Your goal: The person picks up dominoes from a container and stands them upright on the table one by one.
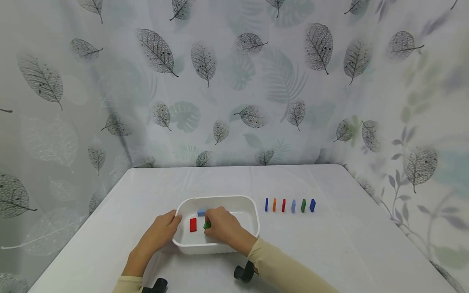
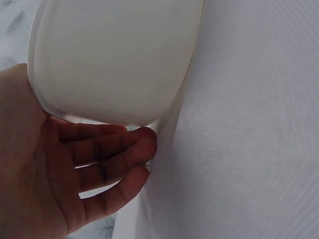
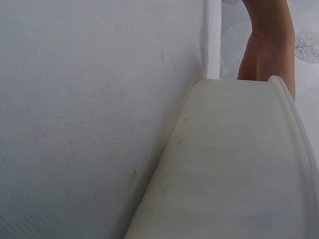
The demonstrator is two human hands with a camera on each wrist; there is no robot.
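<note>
– Right hand (image 1: 221, 224) first: what's it doing?
– Reaching over the white tray (image 1: 198, 249), fingers curled, pinching a green block (image 1: 207, 225). Block is inside the tray, left of its middle; can't tell whether it touches the bottom.
– Left hand (image 1: 161, 231)?
– Gripping the tray's left end at the rim. Left wrist view has its fingers bent along the outside of the wall.
– Anything else inside?
– Red block (image 1: 193, 224), just left of the green one. Light blue block (image 1: 201, 213) near both, toward the far wall, its right end meeting the hand's outline.
– And beyond the tray?
– Six upright pieces in a row on the white table (image 1: 293, 252), right of the tray. Left to right: blue piece (image 1: 266, 204), orange piece (image 1: 274, 204), second red piece (image 1: 283, 205), pale blue piece (image 1: 293, 206), second green piece (image 1: 303, 205), last blue piece (image 1: 312, 205).
– Backdrop?
– Pale curtain (image 1: 227, 93), leaf-printed, behind the table.
</note>
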